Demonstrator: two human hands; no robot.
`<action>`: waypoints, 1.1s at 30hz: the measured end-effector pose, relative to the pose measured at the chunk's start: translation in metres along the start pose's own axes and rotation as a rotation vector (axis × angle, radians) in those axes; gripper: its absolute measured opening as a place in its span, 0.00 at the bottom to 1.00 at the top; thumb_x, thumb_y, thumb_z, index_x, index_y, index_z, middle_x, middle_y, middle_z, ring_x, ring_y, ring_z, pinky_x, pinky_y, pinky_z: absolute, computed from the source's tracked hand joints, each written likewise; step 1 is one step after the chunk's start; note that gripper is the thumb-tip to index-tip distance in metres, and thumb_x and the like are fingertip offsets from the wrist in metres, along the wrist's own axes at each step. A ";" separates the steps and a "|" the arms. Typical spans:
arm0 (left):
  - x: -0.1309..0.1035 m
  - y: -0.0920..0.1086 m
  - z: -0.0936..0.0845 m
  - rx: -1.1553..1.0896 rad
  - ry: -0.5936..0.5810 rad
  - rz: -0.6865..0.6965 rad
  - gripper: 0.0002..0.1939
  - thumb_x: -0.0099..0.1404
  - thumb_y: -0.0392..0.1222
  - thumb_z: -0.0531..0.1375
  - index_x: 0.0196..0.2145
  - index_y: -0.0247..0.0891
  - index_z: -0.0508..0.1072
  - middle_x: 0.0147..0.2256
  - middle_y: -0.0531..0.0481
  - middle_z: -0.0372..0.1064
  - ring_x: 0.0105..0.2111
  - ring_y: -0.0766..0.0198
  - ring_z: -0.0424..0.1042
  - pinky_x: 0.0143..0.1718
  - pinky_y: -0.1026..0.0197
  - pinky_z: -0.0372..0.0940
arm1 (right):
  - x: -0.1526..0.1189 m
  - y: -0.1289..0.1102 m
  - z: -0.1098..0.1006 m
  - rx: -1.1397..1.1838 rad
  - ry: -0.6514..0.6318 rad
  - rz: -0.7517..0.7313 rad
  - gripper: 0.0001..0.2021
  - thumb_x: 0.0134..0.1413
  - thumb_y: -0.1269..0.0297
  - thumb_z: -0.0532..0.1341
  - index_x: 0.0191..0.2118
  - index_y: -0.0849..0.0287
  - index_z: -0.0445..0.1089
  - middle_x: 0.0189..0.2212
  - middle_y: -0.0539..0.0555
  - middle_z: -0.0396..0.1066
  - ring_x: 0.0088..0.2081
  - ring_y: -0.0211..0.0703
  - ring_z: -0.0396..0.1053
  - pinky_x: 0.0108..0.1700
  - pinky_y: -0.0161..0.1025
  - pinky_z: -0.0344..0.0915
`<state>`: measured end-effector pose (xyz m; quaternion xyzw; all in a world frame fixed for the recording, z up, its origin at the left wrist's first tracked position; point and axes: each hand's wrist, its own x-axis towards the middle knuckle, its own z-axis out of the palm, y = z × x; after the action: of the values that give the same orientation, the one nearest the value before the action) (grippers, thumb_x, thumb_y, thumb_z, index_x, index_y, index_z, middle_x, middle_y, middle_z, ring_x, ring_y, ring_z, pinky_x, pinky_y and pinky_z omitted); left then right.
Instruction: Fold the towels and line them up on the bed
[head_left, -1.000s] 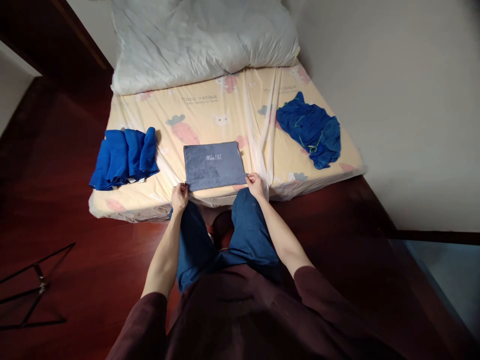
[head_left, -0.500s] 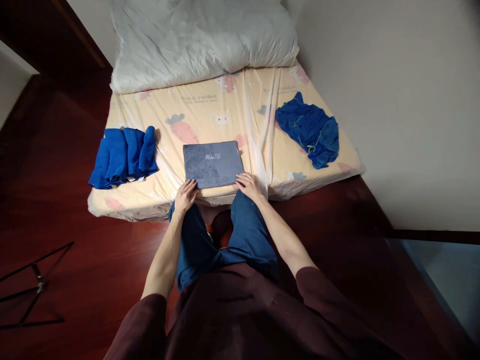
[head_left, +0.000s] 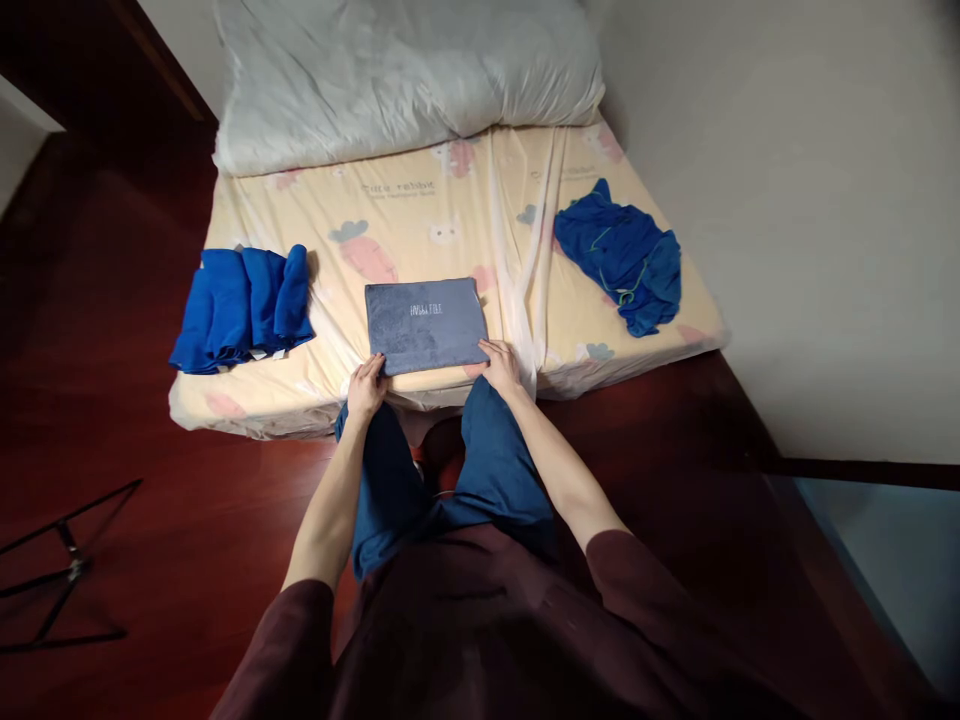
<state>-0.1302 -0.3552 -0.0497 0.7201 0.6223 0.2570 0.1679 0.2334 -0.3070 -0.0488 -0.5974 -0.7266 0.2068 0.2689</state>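
Note:
A flat grey-blue plush mat [head_left: 427,335] with pale lettering lies near the front edge of the bed, its lettering upside down to me. At its near left corner, my left hand [head_left: 367,388] is closed with the fingertips on the edge. My right hand [head_left: 501,366] pinches the near right corner, fingers on top. The thumbs are mostly hidden. Under the mat is a cream bedsheet [head_left: 450,255] with carrot and rabbit prints, overlaid by thin clear plastic.
Folded bright blue cloth [head_left: 240,305] sits at the bed's left; a crumpled blue garment [head_left: 622,260] with green trim lies at the right. A thick white quilt [head_left: 405,80] covers the far end. Black metal stand legs [head_left: 71,565] rest on the dark red floor [head_left: 225,540] at left.
My right hand has shifted slightly right and up onto the mat's near right corner. My left hand has moved slightly left at its corner. The mat stays flat, and the view has shifted a little.

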 end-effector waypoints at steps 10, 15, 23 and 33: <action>0.006 -0.003 -0.002 -0.043 0.061 -0.001 0.31 0.59 0.26 0.53 0.59 0.35 0.76 0.62 0.38 0.71 0.65 0.52 0.68 0.69 0.45 0.61 | 0.002 0.009 0.004 0.035 0.086 0.053 0.27 0.52 0.83 0.55 0.55 0.60 0.79 0.60 0.60 0.72 0.63 0.51 0.66 0.71 0.51 0.64; -0.008 0.002 -0.006 -0.049 0.088 -0.063 0.28 0.60 0.27 0.54 0.55 0.36 0.79 0.57 0.38 0.76 0.60 0.51 0.73 0.66 0.47 0.65 | -0.010 0.004 0.000 0.007 0.088 0.039 0.24 0.57 0.79 0.53 0.52 0.58 0.79 0.53 0.59 0.74 0.58 0.52 0.68 0.68 0.51 0.65; -0.038 0.006 -0.013 -0.032 0.118 -0.092 0.24 0.63 0.31 0.55 0.53 0.37 0.79 0.52 0.40 0.78 0.55 0.48 0.74 0.63 0.47 0.66 | -0.035 0.002 -0.002 0.072 0.080 0.006 0.19 0.57 0.77 0.55 0.48 0.59 0.78 0.55 0.59 0.75 0.58 0.52 0.70 0.67 0.49 0.66; -0.029 -0.006 -0.016 -0.036 0.164 -0.135 0.23 0.57 0.29 0.57 0.49 0.37 0.80 0.53 0.38 0.71 0.54 0.45 0.69 0.62 0.45 0.66 | -0.021 0.006 -0.001 0.293 0.085 0.211 0.23 0.45 0.80 0.56 0.44 0.56 0.80 0.49 0.56 0.77 0.51 0.47 0.76 0.60 0.44 0.71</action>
<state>-0.1468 -0.3843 -0.0449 0.6499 0.6762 0.3146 0.1463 0.2419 -0.3261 -0.0546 -0.6330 -0.6099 0.3124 0.3603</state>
